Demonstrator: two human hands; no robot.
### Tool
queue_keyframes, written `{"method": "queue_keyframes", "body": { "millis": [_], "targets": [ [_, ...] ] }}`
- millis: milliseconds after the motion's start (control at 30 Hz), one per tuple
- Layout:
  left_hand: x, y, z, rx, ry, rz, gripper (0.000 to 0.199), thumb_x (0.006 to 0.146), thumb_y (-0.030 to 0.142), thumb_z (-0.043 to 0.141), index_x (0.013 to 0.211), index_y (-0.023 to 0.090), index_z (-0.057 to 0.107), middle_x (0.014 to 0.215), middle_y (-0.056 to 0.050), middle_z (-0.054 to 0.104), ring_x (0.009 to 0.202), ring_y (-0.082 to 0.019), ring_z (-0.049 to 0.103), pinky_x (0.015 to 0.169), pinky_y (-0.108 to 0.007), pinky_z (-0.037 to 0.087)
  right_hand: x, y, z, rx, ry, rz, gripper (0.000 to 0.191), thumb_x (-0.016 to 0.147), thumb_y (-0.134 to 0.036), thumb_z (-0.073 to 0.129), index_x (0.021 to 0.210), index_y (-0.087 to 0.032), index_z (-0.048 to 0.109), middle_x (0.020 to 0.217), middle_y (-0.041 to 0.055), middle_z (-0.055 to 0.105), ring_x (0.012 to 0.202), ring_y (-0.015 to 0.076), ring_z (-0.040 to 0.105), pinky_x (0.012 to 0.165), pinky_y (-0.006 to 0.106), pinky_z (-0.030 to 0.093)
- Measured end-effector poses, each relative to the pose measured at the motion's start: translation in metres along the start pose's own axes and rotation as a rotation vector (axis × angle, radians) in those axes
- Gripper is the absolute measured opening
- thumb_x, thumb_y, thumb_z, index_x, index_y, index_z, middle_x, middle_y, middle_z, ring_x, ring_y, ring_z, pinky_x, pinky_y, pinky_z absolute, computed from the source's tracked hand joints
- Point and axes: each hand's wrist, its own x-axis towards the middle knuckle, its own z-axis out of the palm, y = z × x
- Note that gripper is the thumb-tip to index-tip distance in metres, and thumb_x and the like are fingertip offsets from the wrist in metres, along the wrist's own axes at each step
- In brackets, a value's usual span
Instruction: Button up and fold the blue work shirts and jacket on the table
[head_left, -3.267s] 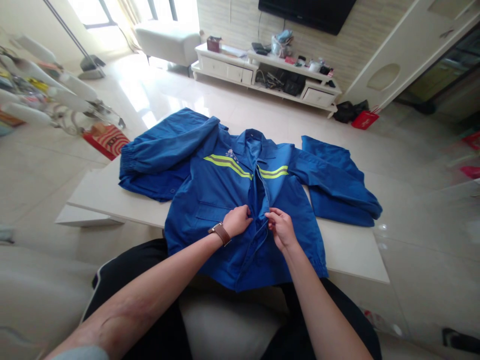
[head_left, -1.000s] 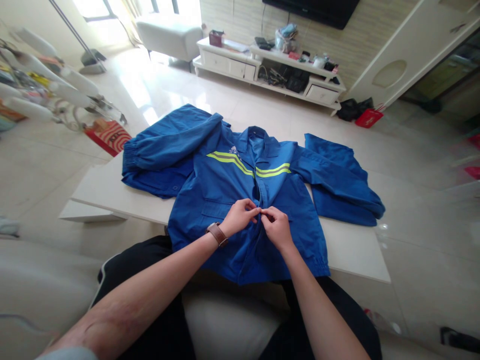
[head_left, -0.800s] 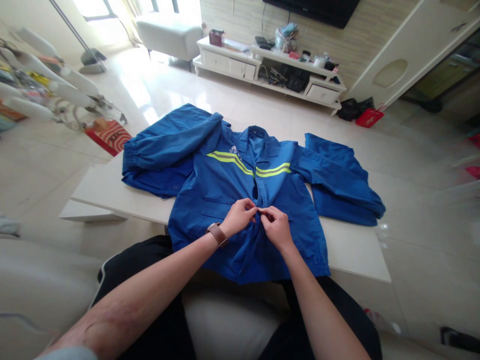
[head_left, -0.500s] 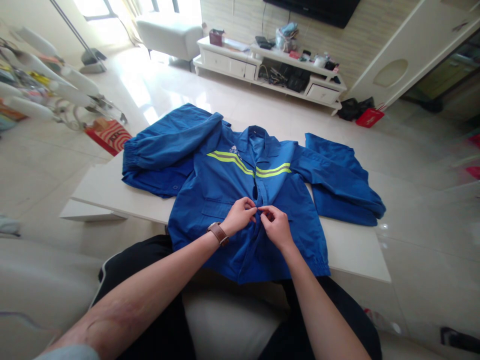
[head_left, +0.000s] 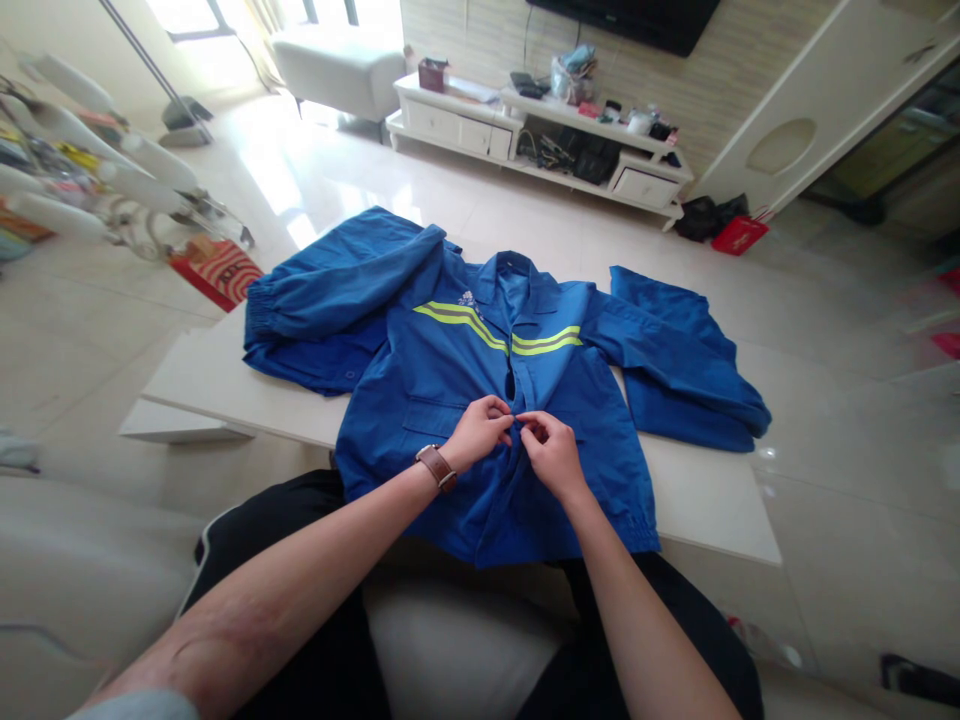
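A blue jacket with yellow-green and grey chest stripes lies front up on the white table, its collar away from me. My left hand, with a brown watch strap at the wrist, pinches the front placket at mid-chest. Right beside it, my right hand grips the same placket, and the fingertips of both hands nearly meet. Above them the front edges part in a narrow gap. Whatever lies between the fingertips is too small to make out. Folded blue fabric lies under the sleeve at left, more at right.
A red patterned bag stands on the floor behind the table's left end. Farther back are a white TV cabinet with items on it, a pale bench and a red bag. My legs are under the table's near edge.
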Motion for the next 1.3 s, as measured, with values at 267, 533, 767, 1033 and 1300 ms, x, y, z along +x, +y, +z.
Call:
{"method": "queue_keyframes", "body": {
  "millis": [267, 533, 767, 1033, 1300],
  "targets": [
    [-0.0009, 0.0048, 0.0017, -0.083, 0.022, -0.06, 0.015, 0.088, 0.013, 0.07, 0.081, 0.016, 0.057, 0.059, 0.005, 0.06, 0.05, -0.009, 0.062, 0.049, -0.017, 0.043, -0.0007, -0.0021, -0.0004, -0.005, -0.02, 0.021, 0.027, 0.081, -0.028, 0.056, 0.095, -0.018, 0.077, 0.08, 0.0048, 0.074, 0.063, 0.0172, 0.06, 0.065, 0.029, 0.049],
    [0.0008, 0.003, 0.0022, -0.091, 0.006, -0.061, 0.015, 0.086, 0.012, 0.068, 0.081, 0.017, 0.055, 0.058, 0.006, 0.058, 0.049, -0.009, 0.06, 0.05, -0.018, 0.044, -0.002, -0.0026, 0.001, -0.016, 0.014, 0.076, 0.022, 0.08, -0.031, 0.057, 0.089, -0.018, 0.073, 0.074, 0.0038, 0.07, 0.062, 0.0175, 0.06, 0.062, 0.028, 0.048],
    [0.0006, 0.0034, 0.0024, -0.101, 0.028, -0.074, 0.015, 0.087, 0.009, 0.065, 0.081, 0.017, 0.054, 0.057, 0.006, 0.058, 0.049, -0.009, 0.06, 0.05, -0.018, 0.045, -0.0006, -0.0009, 0.0007, -0.03, 0.004, 0.072, 0.023, 0.081, -0.032, 0.057, 0.09, -0.018, 0.073, 0.076, 0.0042, 0.071, 0.063, 0.0177, 0.06, 0.064, 0.029, 0.049],
    [-0.0012, 0.0041, 0.002, -0.111, 0.041, -0.059, 0.019, 0.084, 0.002, 0.064, 0.086, 0.018, 0.053, 0.057, 0.006, 0.059, 0.048, -0.009, 0.06, 0.05, -0.017, 0.044, -0.0013, -0.0018, 0.001, -0.017, -0.006, 0.068, 0.023, 0.08, -0.032, 0.057, 0.093, -0.019, 0.072, 0.076, 0.0036, 0.07, 0.063, 0.0176, 0.061, 0.064, 0.029, 0.049],
    [0.0006, -0.0001, 0.0026, -0.15, 0.062, -0.042, 0.027, 0.078, 0.01, 0.076, 0.081, 0.019, 0.05, 0.057, 0.007, 0.057, 0.048, -0.008, 0.06, 0.049, -0.016, 0.041, -0.002, -0.0012, 0.0024, -0.016, -0.01, 0.071, 0.022, 0.08, -0.03, 0.057, 0.094, -0.019, 0.071, 0.076, 0.0031, 0.07, 0.062, 0.0174, 0.06, 0.062, 0.029, 0.048]
  ]
}}
